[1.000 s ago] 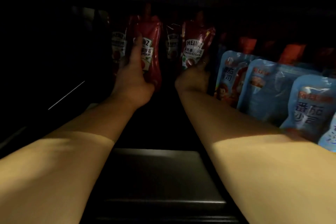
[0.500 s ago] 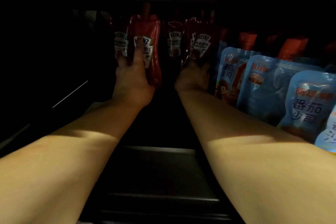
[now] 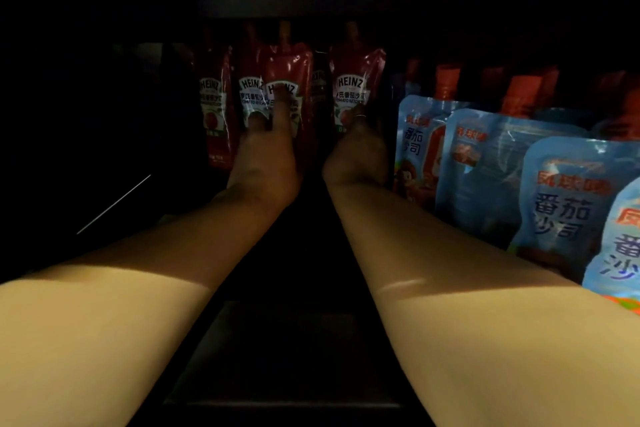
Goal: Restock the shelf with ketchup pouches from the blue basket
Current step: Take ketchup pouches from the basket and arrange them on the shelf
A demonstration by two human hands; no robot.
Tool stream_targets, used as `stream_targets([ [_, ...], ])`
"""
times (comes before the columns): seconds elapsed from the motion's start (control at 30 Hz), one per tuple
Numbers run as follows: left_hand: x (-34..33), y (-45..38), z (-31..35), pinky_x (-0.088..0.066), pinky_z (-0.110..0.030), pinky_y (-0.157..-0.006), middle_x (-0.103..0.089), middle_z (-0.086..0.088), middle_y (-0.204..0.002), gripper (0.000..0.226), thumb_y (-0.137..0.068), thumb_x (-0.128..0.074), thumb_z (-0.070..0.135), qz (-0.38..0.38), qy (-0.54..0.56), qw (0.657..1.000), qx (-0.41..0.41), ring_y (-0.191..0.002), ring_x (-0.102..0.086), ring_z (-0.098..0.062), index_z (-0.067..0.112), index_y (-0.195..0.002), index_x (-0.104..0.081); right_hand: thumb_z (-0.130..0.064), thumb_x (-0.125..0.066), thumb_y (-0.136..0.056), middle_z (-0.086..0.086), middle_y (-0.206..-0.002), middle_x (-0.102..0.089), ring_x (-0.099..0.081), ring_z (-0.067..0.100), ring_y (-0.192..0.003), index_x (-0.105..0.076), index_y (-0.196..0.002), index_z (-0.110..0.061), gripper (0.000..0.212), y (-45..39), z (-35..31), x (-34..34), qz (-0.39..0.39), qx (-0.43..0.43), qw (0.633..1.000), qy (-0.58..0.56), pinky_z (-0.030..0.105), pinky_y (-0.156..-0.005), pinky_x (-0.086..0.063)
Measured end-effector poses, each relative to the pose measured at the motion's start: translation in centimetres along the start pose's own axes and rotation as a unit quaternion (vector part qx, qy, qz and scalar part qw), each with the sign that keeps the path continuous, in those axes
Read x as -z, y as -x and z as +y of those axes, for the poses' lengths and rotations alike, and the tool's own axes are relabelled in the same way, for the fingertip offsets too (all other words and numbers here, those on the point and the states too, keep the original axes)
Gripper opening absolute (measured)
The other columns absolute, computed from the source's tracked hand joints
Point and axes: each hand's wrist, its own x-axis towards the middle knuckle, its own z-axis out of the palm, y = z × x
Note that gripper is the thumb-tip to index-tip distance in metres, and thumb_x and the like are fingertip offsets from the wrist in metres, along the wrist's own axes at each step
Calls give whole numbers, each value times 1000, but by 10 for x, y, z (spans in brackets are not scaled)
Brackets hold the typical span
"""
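Note:
Several red Heinz ketchup pouches stand upright at the back of a dark shelf (image 3: 298,350). My left hand (image 3: 266,163) reaches deep in, and its straight fingers press on the front label of one red pouch (image 3: 289,69). My right hand (image 3: 356,156) is beside it, with its fingers touching the lower front of another red pouch (image 3: 356,69), which faces forward. A ring shows on one right finger. Both thumbs are hidden in the dark. The blue basket is out of view.
A row of light blue sauce pouches (image 3: 568,198) with orange caps runs along the right, close against my right forearm. More red pouches (image 3: 213,97) stand to the left of my left hand. The shelf's left side is too dark to read.
My left hand has gone from gripping its pouch to laying straight fingers on its label. The right pouch has turned from angled to facing forward and upright. Both arms have reached slightly deeper.

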Motion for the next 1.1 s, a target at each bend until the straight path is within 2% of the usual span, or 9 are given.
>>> stream_targets([
  [0.17, -13, -5, -1, -32, -46, -116, -12, -17, -165, 99, -97, -66, 21, -52, 65, 996, -36, -146, -34, -38, 41, -158, 10, -22, -51, -102, 9, -150, -47, -43, 26, -139, -36, -151, -16, 52, -2, -2, -1, 12, -18, 999, -27, 43, -115, -38],
  [0.3, -15, -7, -4, -20, -41, -122, 0, -9, -169, 104, -94, -67, 24, -116, 93, 988, -38, -154, -14, -31, 44, -157, 13, -24, -58, -96, 15, -134, -58, -54, 31, -126, -51, -135, -8, 42, 1, -3, 4, 34, 17, 999, -12, 39, -104, -47],
  [0.47, -11, -9, -5, -10, -47, -126, 7, -2, -170, 104, -93, -63, 15, -152, 108, 982, -19, -156, 2, -28, 49, -155, 13, -46, -53, -96, 18, -146, -44, -44, 35, -134, -51, -139, -15, 53, 4, -9, -1, 53, 10, 999, 5, 44, -108, -45],
  [0.6, -5, -6, -9, -18, -42, -121, -4, -4, -169, 100, -90, -65, 13, -119, 124, 985, 3, -155, -6, -30, 52, -157, -2, -35, -50, -101, 18, -150, -38, -41, 36, -137, -52, -140, -13, 45, -4, -5, -5, 30, -10, 999, 21, 44, -110, -41],
  [0.7, 0, -3, -14, -19, -43, -121, -2, -7, -168, 98, -89, -67, 15, -123, 90, 988, 18, -154, -5, -33, 55, -155, -6, -32, -43, -105, 15, -154, -35, -35, 32, -142, -43, -147, -15, 45, -7, -8, -6, 18, -54, 998, 2, 41, -117, -33],
  [0.83, -1, 4, -8, -22, -28, -116, -23, -7, -164, 83, -89, -66, 11, -132, 99, 985, -45, -150, -23, -28, 41, -156, -28, -29, -61, -96, 18, -150, -37, -40, 34, -138, -49, -143, -15, 50, 3, -6, 2, 9, 13, 999, 42, 43, -115, -38],
  [0.9, -3, 6, -5, -29, -34, -119, -32, -9, -160, 69, -92, -62, 15, -146, 96, 982, -74, -146, -32, -29, 35, -153, -37, -33, -68, -89, 19, -153, -31, -38, 37, -139, -47, -144, -17, 61, 9, -5, 6, 22, 29, 996, 84, 46, -115, -38],
  [0.97, -6, 5, -4, -31, -38, -119, -31, -11, -160, 65, -96, -58, 23, -161, 75, 981, -79, -145, -33, -31, 36, -154, -34, -37, -70, -86, 19, -154, -28, -38, 40, -138, -40, -148, -19, 71, 10, -4, 7, 2, 7, 996, 87, 49, -112, -41],
  [1.1, -12, -1, -7, -21, -37, -120, -17, -6, -166, 73, -97, -56, 32, -195, 37, 978, -59, -151, -20, -29, 43, -158, -17, -27, -67, -91, 15, -137, -55, -56, 31, -125, -40, -145, -15, 61, 4, 2, 8, -66, -19, 997, 33, 44, -102, -52],
])
